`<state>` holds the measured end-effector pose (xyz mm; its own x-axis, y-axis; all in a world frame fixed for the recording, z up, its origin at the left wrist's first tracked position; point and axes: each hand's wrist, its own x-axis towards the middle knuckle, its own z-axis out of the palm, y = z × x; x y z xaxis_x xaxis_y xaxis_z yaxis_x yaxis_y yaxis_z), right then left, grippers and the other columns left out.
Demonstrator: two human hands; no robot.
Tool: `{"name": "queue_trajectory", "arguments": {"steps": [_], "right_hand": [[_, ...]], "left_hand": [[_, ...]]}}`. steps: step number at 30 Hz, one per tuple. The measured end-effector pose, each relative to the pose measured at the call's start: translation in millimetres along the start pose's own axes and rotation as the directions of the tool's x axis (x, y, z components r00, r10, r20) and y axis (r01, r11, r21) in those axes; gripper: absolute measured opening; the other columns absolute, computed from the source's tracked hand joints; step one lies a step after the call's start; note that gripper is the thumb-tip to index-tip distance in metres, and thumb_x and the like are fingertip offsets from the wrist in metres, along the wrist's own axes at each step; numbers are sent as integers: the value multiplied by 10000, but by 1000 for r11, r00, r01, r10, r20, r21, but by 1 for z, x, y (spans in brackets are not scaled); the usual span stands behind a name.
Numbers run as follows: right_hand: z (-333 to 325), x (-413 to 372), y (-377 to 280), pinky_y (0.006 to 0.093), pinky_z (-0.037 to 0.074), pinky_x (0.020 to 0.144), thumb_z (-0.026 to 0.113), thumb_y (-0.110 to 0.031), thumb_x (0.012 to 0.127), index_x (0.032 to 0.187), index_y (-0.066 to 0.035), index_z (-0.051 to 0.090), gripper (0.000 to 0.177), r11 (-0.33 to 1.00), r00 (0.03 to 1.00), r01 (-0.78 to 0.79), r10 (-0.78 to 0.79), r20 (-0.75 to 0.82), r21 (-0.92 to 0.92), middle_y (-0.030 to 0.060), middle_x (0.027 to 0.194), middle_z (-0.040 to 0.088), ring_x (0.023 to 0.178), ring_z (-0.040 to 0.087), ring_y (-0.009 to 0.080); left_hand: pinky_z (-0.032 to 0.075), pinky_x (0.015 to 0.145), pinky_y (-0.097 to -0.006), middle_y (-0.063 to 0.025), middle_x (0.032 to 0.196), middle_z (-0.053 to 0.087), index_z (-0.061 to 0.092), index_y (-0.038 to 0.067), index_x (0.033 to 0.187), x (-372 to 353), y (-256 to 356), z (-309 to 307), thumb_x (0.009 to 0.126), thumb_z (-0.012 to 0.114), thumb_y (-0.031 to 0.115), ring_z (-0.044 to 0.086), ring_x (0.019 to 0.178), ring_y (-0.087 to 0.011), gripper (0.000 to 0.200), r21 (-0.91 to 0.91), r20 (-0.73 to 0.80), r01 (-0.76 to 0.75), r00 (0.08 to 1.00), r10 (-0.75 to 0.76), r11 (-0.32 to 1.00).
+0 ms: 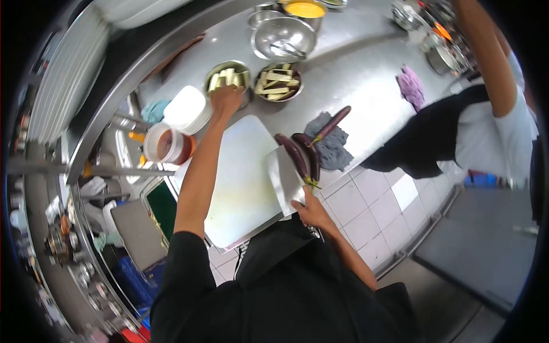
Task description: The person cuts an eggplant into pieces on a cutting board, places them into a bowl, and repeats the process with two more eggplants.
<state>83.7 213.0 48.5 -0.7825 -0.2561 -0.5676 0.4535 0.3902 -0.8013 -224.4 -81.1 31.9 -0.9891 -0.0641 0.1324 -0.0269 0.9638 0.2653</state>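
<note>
Two hands are shown at work over a steel counter. At upper centre of the frame, the left hand is stretched across a white cutting board to the near rim of a steel bowl filled with pale eggplant strips. Its fingers are curled down onto the strips, though whether any are gripped cannot be told. At centre, near the lower right edge of the board, the right hand is clenched round the handle of a cleaver, whose broad blade is laid on the board's right side. Two whole eggplants are seen side by side just right of the blade, and a third eggplant is propped on a grey cloth beyond them. A second bowl of strips is placed right beside the first, with an empty steel bowl above it. A stack of white plates and a tub with reddish contents are set at the left, and a purple cloth lies at upper right, where another person is pictured with one arm raised.
</note>
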Motion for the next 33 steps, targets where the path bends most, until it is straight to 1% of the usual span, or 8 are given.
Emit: {"name": "queue_trajectory", "arguments": {"steps": [2,4,8,12,19,24,27,33], "right_hand": [[-2,0,1,383,464,406,565,-136,971,1281,26,353,409,1000,1000,3,-3,1,-22,189,682,622,434,572,231],[3,6,2,395,471,418,569,-164,974,1253,32,332,415,996,999,24,-21,42,-85,208,662,612,443,586,247],[26,32,32,569,492,570,560,-148,968,1225,41,313,404,914,951,251,-294,-95,-318,346,673,593,578,605,525],[19,28,13,628,464,693,572,-125,950,1222,51,308,419,930,974,207,-226,-29,-303,392,722,594,744,608,576],[18,31,20,622,454,700,570,-128,946,1227,48,331,409,933,978,173,-201,-60,-314,370,746,609,763,612,567],[13,38,29,585,468,796,565,-181,968,1348,33,314,503,940,978,173,-200,-64,-295,401,886,614,922,618,567],[19,40,28,587,453,835,572,-180,968,1354,32,316,510,914,970,201,-235,-55,-352,412,947,606,980,603,566],[44,19,-3,586,444,636,509,-101,999,1202,30,354,287,850,928,284,-360,-96,-444,348,759,615,726,602,556]], "left_hand": [[531,751,-481,-167,863,734,747,109,921,-11,45,-4,932,611,472,715,834,-341,389,-37,-295,-231,932,210,972],[534,746,-475,-143,812,726,729,114,880,-43,113,15,885,674,486,710,795,-333,376,-267,-187,-170,975,122,949],[533,743,-452,-183,890,717,722,67,952,-104,213,50,860,685,523,688,830,-365,466,-136,281,-239,921,269,961],[528,792,-443,-219,983,701,699,31,1034,-117,223,93,890,660,498,672,931,-370,490,-55,271,-314,909,317,948],[519,813,-433,-140,1023,667,659,63,1104,-138,119,-6,927,693,297,668,953,-330,296,-504,-50,-139,990,132,853],[539,735,-385,-103,1009,640,663,92,1177,-236,2,-39,891,746,232,684,876,-290,330,-511,-262,-5,953,-150,860],[515,764,-397,-87,1031,636,672,104,1191,-303,-44,-12,885,750,238,655,883,-276,343,-499,-155,168,948,-278,850],[401,852,-401,-61,1025,627,682,147,1212,-355,-51,-2,852,774,263,563,957,-248,390,-241,-270,227,918,-290,944]]}}
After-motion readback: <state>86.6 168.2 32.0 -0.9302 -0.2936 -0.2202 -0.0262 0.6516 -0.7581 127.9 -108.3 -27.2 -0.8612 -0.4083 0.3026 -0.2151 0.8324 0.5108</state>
